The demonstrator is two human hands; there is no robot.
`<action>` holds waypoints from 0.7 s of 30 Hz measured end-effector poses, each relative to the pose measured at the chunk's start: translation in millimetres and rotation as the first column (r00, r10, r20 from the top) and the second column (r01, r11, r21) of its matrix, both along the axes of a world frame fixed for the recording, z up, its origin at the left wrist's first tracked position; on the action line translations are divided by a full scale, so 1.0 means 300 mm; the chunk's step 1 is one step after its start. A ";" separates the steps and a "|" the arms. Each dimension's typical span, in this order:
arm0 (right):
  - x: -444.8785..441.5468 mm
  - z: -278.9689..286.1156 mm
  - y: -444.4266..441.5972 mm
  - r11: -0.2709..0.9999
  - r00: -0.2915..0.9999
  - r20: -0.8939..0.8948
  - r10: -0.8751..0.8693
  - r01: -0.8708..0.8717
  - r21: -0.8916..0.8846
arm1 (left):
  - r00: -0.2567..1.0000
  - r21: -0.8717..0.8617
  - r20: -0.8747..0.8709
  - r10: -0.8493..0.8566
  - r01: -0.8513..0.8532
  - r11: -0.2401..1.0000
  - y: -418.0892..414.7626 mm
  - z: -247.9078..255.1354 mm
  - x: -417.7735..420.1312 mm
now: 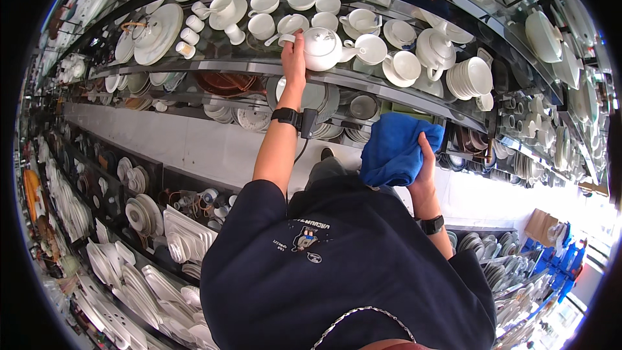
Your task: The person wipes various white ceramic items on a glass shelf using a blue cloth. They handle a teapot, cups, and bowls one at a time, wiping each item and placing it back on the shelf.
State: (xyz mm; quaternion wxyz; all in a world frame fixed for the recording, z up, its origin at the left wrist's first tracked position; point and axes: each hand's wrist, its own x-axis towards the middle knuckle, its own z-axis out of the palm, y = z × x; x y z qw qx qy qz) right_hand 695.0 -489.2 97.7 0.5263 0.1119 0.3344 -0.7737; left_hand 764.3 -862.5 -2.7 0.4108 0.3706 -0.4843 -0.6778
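My left hand (294,61) reaches over the shelf edge and grips a white lidded porcelain teapot (321,53) at its handle side. The pot is upright, with a small dark motif on its lid and its spout towards the right. Whether its base touches the glass shelf (272,58) is hard to tell. In front of my body, below the shelf edge, my right hand (423,163) holds a bunched blue cloth (396,150). A white spouted cup (371,49) stands just right of the teapot's spout, and a white cup on a saucer (404,67) is farther right.
White cups (265,2) crowd behind the teapot. Small white cylinders (189,35) and a large plate (158,34) stand left. Another teapot (435,48) and stacked bowls (469,78) are right. Lower shelves hold plates (252,117). Behind me, crockery racks (141,214) line a pale floor (180,129).
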 end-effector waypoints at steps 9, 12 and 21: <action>0.005 0.029 0.011 0.998 0.998 -0.035 -0.058 0.059 0.022 | 0.985 0.089 -0.002 0.174 -0.173 0.981 0.022 0.028 -0.067; 0.001 0.005 0.022 0.997 0.997 -0.052 -0.060 0.062 0.036 | 0.978 0.104 -0.029 0.208 -0.205 0.973 0.027 0.028 -0.064; -0.006 0.009 -0.021 0.999 0.999 -0.033 -0.038 0.038 0.000 | 0.962 0.061 -0.149 0.230 -0.223 0.973 0.098 0.075 0.029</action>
